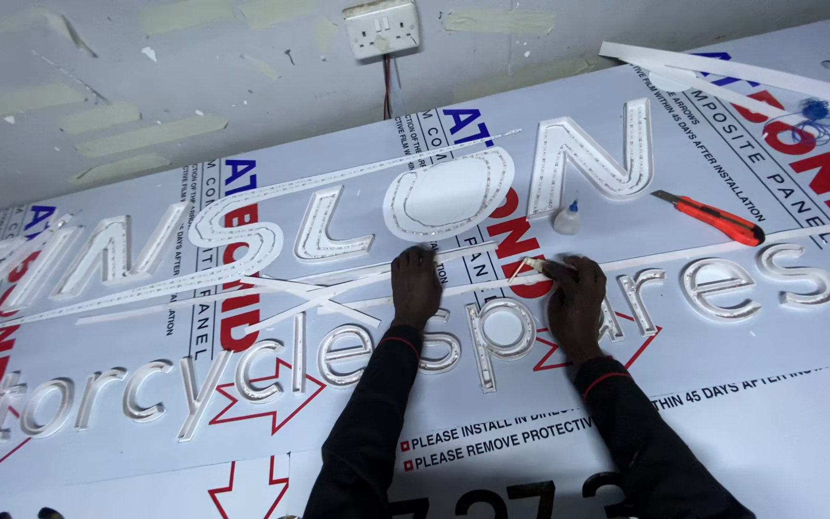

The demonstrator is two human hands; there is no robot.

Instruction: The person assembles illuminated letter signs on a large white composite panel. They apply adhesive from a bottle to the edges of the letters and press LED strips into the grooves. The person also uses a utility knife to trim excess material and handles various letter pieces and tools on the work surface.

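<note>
My left hand (416,285) presses flat on a long thin white strip (338,286) lying across a white protective-film panel (722,442). My right hand (575,292) pinches the end of a small LED module with short wires (530,265) against the same strip. Both hands rest just below a large clear channel letter shaped like a ring (448,196) and above a row of smaller clear letters (338,358).
A small white glue bottle with a blue tip (567,218) stands right of the ring letter. An orange utility knife (710,217) lies further right. Blue wire coils (823,117) sit at top right. A wall socket (382,28) hangs above.
</note>
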